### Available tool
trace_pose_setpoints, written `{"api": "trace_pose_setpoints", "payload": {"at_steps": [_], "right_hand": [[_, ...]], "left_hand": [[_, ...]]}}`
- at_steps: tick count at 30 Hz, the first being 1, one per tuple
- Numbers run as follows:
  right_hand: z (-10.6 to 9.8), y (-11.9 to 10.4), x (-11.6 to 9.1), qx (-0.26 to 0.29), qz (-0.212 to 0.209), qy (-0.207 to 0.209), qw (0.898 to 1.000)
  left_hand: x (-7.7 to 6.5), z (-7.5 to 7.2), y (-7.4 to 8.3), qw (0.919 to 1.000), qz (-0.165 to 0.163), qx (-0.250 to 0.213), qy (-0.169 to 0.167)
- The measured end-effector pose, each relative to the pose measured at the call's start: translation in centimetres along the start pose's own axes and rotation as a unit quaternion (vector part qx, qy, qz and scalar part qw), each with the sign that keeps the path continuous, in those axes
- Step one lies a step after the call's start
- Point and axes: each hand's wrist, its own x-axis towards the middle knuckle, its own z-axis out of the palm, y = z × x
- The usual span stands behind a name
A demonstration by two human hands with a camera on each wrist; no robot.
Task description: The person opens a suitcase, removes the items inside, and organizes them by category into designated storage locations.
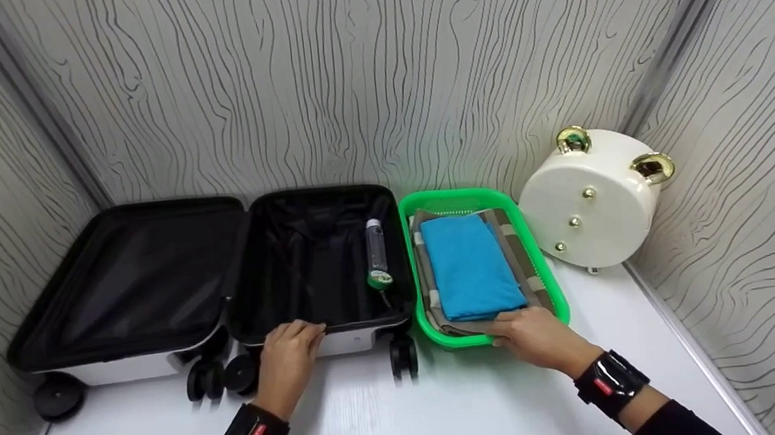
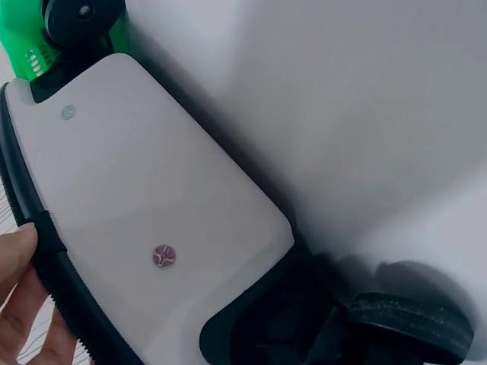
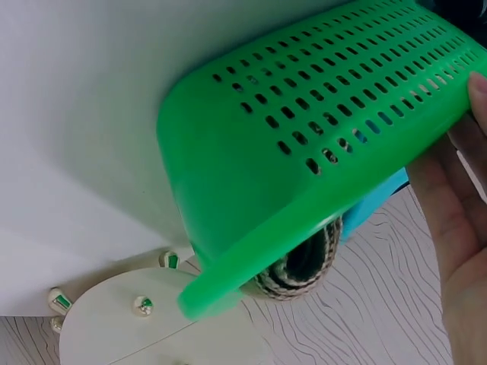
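Note:
An open suitcase (image 1: 325, 266) with black lining lies on the white table. My left hand (image 1: 289, 358) holds the front edge of its right half, thumb outside on the rim and fingers inside, as the left wrist view shows. In that half rests a clear bottle (image 1: 376, 247) with a white top and green lower end. My right hand (image 1: 538, 338) grips the front rim of a green basket (image 1: 548, 280), thumb outside and fingers reaching over the rim. Inside the basket, a folded blue cloth (image 1: 472, 266) lies on a folded brown-and-beige knitted cloth (image 1: 534, 281).
The suitcase's left half (image 1: 123, 278) lies to the left, with black wheels (image 1: 58, 397) along its front. At the back right stands a round white case (image 1: 582, 206) with gold ear-shaped parts and gold studs. Wood-grain patterned walls (image 1: 317, 75) enclose the table (image 1: 372, 425).

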Motion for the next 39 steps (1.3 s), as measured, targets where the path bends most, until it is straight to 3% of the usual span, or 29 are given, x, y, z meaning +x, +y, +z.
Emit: {"api": "trace_pose_setpoints", "payload": {"at_steps": [9,18,21,26,29,35,39], "right_hand": [[-0.4,2.1,2.3,0.007,0.032,-0.031,0.999],[0.2,3.6,3.5,-0.015,0.075,-0.010,0.997],[0.1,3.8,3.7,-0.013,0.092,-0.016,0.996],[-1.1,4.3,3.7,0.000,0.115,-0.014,0.993],[-2.4,5.4,3.6,0.008,0.140,0.001,0.990],[-6.5,8.7,3.4,0.040,0.226,0.014,0.973],[-9.2,10.9,3.5,0.039,0.270,0.037,0.961]], "left_hand": [[0.6,-0.1,0.4,0.9993,-0.018,-0.004,-0.031],[1.0,0.0,0.5,0.9991,-0.011,-0.010,-0.038],[1.2,-0.4,0.4,0.9977,-0.022,-0.027,-0.058],[1.9,-1.9,-0.3,0.9879,-0.092,-0.071,-0.103],[2.2,-3.0,-1.0,0.9811,-0.130,-0.066,-0.127],[3.0,-4.1,-1.8,0.9637,-0.176,-0.061,-0.191],[3.3,-4.1,-1.8,0.9561,-0.196,-0.061,-0.209]]}}
